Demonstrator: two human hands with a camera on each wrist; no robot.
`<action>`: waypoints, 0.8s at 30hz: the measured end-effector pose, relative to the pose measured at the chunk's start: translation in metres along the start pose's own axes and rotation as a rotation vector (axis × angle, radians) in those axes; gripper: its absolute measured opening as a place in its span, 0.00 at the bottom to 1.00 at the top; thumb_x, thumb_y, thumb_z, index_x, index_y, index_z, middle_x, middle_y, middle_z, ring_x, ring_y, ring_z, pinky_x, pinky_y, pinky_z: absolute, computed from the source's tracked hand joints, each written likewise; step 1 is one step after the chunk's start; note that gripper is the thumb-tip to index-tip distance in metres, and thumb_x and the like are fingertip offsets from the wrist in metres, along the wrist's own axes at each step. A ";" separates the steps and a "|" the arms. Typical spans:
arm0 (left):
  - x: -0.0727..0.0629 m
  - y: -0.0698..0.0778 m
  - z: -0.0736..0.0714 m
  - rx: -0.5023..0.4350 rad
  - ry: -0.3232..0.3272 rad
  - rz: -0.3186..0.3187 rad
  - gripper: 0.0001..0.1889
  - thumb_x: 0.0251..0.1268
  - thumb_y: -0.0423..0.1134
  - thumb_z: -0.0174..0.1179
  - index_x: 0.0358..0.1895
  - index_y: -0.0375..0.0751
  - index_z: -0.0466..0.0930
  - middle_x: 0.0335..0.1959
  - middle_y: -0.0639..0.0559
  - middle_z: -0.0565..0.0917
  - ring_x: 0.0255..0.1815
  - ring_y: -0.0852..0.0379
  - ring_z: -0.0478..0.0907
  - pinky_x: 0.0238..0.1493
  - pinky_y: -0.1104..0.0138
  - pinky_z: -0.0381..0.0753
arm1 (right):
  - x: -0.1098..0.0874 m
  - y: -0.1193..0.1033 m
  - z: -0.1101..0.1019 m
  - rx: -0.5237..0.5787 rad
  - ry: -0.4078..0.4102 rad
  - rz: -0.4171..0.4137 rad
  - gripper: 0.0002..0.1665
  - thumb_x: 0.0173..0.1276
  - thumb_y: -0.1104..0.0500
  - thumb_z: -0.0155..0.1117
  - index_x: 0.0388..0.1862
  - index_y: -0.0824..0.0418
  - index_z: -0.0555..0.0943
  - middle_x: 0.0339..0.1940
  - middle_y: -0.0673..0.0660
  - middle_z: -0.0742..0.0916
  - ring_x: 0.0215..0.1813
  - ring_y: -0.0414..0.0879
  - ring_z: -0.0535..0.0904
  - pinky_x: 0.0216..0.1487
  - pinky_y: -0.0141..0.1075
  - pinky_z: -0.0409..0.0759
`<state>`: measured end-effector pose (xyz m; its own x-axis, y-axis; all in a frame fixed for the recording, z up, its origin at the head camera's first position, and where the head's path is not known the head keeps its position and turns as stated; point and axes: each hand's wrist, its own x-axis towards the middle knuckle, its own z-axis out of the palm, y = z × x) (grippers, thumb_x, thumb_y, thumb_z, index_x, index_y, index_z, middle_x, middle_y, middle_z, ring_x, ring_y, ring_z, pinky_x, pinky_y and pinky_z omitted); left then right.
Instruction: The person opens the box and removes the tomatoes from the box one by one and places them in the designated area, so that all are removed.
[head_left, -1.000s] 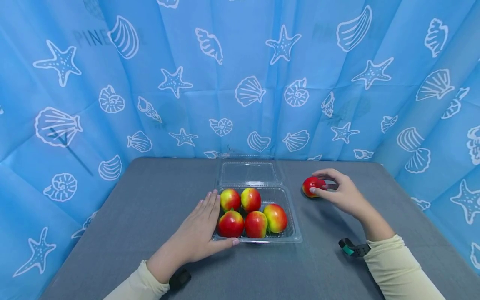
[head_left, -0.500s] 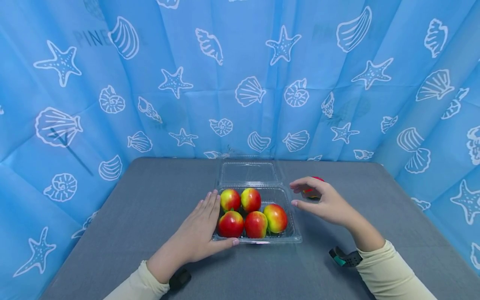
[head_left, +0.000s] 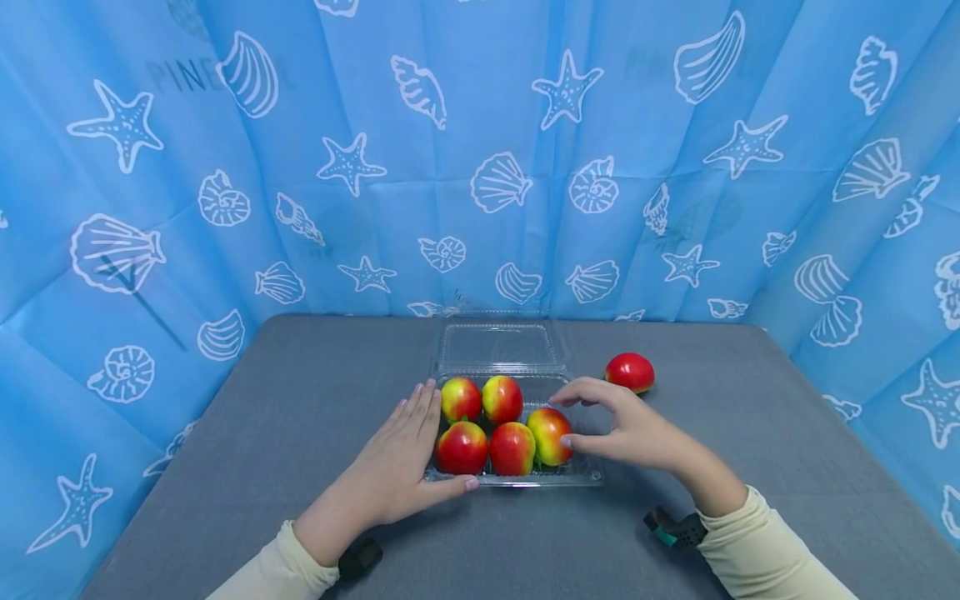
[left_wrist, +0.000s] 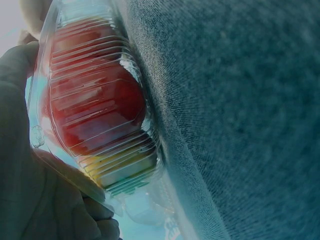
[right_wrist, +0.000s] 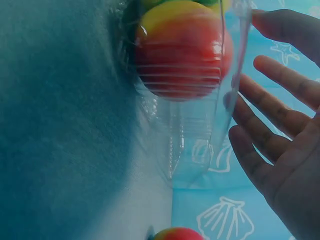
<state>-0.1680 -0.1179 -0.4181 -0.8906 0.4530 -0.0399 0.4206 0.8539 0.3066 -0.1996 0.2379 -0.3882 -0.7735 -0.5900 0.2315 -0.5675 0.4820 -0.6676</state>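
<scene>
A clear plastic clamshell box (head_left: 585, 475) sits on the table with its lid (head_left: 495, 346) folded back. Several smooth red-and-yellow fruits, mango-like in shape, lie inside it. My left hand (head_left: 393, 458) rests along the box's left side, fingers straight and thumb at the front rim. Over the right side is my right hand (head_left: 630, 429), its fingers spread and slightly bent. Its thumb is by the rightmost fruit (head_left: 550, 435); whether it touches cannot be told. In the right wrist view, that hand's fingers (right_wrist: 265, 85) are apart outside the box wall, holding nothing.
Another red fruit (head_left: 631, 372) lies on the grey tabletop (head_left: 322, 367), right of the box and behind my right hand. A blue curtain (head_left: 450, 167) with white shells and starfish hangs at the back and sides.
My right hand has let go of the loose fruit, which stays on the table, and has moved left over the box's right edge. The left hand has not moved.
</scene>
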 end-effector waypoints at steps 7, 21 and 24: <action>0.000 0.000 0.000 0.005 0.002 0.003 0.66 0.60 0.88 0.46 0.88 0.44 0.41 0.91 0.47 0.42 0.91 0.46 0.40 0.88 0.47 0.50 | 0.002 -0.003 0.004 0.018 -0.046 0.021 0.27 0.65 0.55 0.80 0.62 0.51 0.84 0.61 0.46 0.88 0.60 0.41 0.82 0.62 0.52 0.86; 0.001 0.000 0.000 -0.001 -0.002 -0.001 0.66 0.59 0.89 0.45 0.89 0.44 0.40 0.91 0.49 0.39 0.91 0.47 0.39 0.88 0.47 0.49 | 0.002 -0.004 0.008 0.001 -0.078 0.075 0.29 0.62 0.53 0.82 0.62 0.47 0.84 0.64 0.45 0.85 0.65 0.46 0.80 0.63 0.58 0.85; 0.001 0.000 0.000 -0.002 -0.002 0.000 0.66 0.59 0.89 0.44 0.89 0.44 0.40 0.91 0.49 0.39 0.91 0.47 0.39 0.88 0.47 0.49 | 0.002 -0.003 0.010 -0.003 -0.087 0.080 0.30 0.62 0.54 0.83 0.62 0.48 0.84 0.64 0.47 0.85 0.65 0.48 0.80 0.63 0.57 0.85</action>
<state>-0.1688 -0.1174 -0.4185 -0.8901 0.4537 -0.0422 0.4203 0.8532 0.3088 -0.1965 0.2287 -0.3923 -0.7889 -0.6037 0.1149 -0.5056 0.5314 -0.6796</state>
